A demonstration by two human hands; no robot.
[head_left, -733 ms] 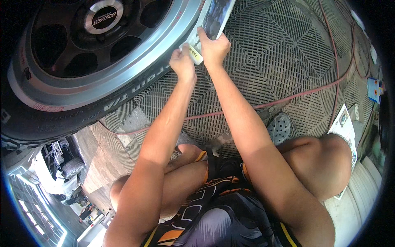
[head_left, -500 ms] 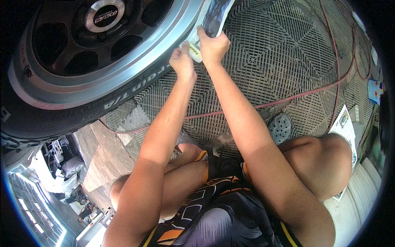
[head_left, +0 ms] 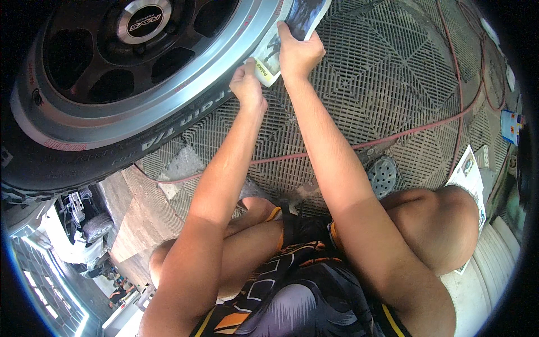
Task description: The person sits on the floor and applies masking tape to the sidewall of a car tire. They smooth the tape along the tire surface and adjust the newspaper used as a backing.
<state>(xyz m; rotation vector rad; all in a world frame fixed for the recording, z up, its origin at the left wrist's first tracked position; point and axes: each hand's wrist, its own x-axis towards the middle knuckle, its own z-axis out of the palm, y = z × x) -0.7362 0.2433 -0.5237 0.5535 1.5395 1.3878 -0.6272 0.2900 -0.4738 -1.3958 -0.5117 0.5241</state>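
Observation:
A printed paper sheet [head_left: 308, 16], like a magazine page with a dark picture and a pale green corner, lies along the rim edge of a large wheel [head_left: 168, 92]. My left hand [head_left: 247, 87] pinches the sheet's near corner, close against the tyre [head_left: 120, 153]. Farther up on its right side, my right hand [head_left: 300, 53] grips the same sheet, thumb on top. The sheet's far end runs out of view at the top. Whether its left edge is tucked between rim and tyre, I cannot tell. The wheel has dark spokes and a silver rim.
A red hose [head_left: 393, 133] crosses the grated floor mat [head_left: 359, 84]. Another printed sheet [head_left: 470, 171] lies beside my right knee, near white ribbed material [head_left: 494, 247]. A blue and white box [head_left: 511, 126] is at far right. A white vehicle [head_left: 67, 236] stands at left.
My right hand has shifted slightly right, and the sheet's upper part has swung right with it. More of the sheet shows between my hands. My left hand has stayed nearly in place.

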